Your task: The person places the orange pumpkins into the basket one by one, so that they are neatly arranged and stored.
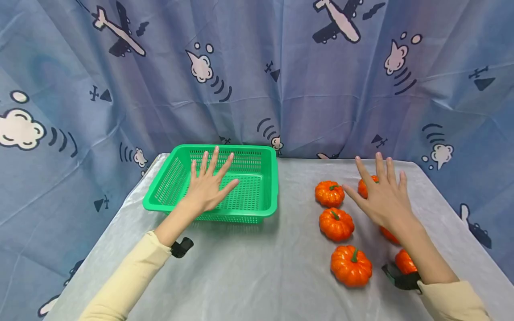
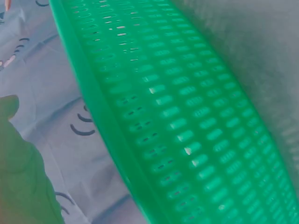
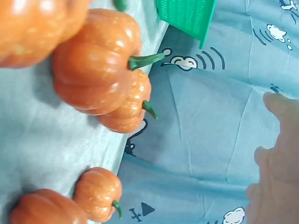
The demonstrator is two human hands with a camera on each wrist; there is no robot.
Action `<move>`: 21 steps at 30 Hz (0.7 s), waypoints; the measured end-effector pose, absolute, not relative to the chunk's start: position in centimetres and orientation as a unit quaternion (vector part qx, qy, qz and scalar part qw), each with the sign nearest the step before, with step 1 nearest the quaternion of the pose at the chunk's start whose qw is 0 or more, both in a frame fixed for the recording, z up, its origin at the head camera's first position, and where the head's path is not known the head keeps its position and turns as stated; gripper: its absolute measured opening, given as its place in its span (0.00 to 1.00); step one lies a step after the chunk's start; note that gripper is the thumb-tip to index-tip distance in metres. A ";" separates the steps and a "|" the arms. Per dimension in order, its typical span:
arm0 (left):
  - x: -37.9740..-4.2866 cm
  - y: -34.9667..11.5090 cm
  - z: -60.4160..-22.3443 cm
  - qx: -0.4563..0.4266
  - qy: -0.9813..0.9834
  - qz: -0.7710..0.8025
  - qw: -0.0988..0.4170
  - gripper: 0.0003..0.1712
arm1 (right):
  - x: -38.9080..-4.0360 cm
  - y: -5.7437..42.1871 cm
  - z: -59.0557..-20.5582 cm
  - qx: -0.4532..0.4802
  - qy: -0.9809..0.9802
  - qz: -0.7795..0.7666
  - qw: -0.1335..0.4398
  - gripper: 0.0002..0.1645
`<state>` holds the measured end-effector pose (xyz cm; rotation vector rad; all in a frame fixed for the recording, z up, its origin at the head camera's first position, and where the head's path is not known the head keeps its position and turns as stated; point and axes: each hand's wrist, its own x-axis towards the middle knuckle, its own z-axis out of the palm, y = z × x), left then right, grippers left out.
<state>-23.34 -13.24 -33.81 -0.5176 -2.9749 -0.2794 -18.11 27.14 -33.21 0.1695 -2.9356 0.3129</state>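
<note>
My left hand [image 1: 205, 189] is held over the green plastic basket [image 1: 271, 178], palm down with fingers spread and straight. Slotted basket wall [image 2: 187, 112] fills much of the left wrist view, with part of the hand [image 2: 23, 172] at its left edge. On the other side, my right hand [image 1: 383, 198] spreads its fingers above several small orange pumpkins, holding nothing. Three of them, a far pumpkin [image 1: 329, 194], a middle pumpkin [image 1: 336, 224] and a near pumpkin [image 1: 351, 266], stand in a column left of that hand. Others are partly hidden under the hand and forearm, including one pumpkin [image 1: 405, 261] by the wrist.
A pale grey cloth [image 1: 241, 276] covers the table. Behind it hangs a blue curtain [image 1: 249, 76] printed with planes and clouds. Each wrist wears a black strap-on camera, such as the left wrist camera [image 1: 182, 248].
</note>
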 end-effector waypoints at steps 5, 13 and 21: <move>-22.8 -14.7 -33.8 -0.173 -0.979 -0.098 0.046 0.40 | -17.4 28.1 -33.4 0.071 -0.985 0.128 0.095 0.49; -22.3 -17.9 -33.9 -0.257 -0.953 -0.153 0.052 0.40 | -15.7 31.5 -33.4 0.077 -0.975 0.205 0.030 0.54; -21.8 -22.8 -35.5 -0.279 -0.928 -0.238 0.069 0.40 | -12.2 37.5 -35.7 -0.007 -0.970 0.245 -0.004 0.56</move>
